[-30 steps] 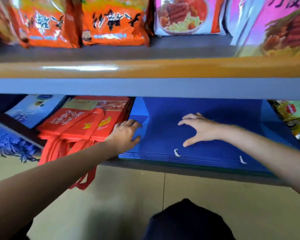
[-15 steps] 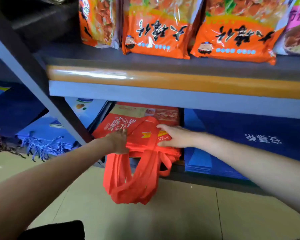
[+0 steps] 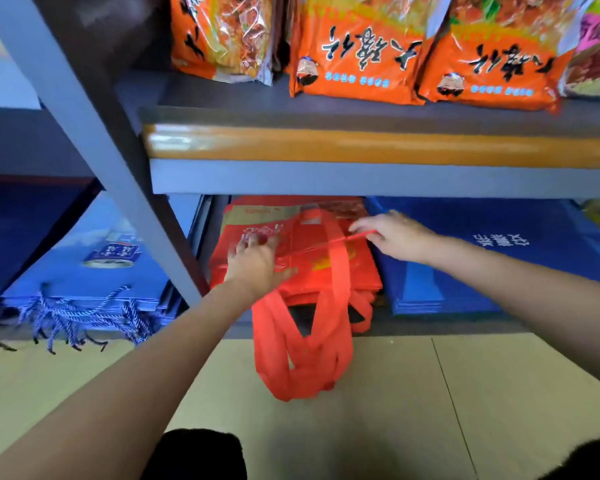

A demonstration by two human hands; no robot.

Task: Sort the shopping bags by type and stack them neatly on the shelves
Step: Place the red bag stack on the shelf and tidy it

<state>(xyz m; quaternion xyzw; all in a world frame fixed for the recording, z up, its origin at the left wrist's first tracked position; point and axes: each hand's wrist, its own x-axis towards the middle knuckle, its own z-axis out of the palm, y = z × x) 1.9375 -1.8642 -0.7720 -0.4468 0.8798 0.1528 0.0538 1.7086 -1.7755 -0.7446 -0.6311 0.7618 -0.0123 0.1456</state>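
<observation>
A stack of red shopping bags lies flat on the bottom shelf, with red handles hanging over the shelf edge toward the floor. My left hand rests flat on the left part of the top red bag, fingers spread. My right hand pinches a thin red handle strap that stretches leftward across the stack. A pile of dark blue bags lies right of the red ones. Light blue bags with rope handles sit in the bay to the left.
A grey shelf upright slants between the left bay and the red bags. The upper shelf's orange-trimmed edge overhangs both hands and carries orange snack packets. Beige floor tiles lie below.
Both hands left the blue pile and came to the red bags. Since half a second ago, my left hand slid onto the top bag and my right hand pulled a handle strap up and rightward.
</observation>
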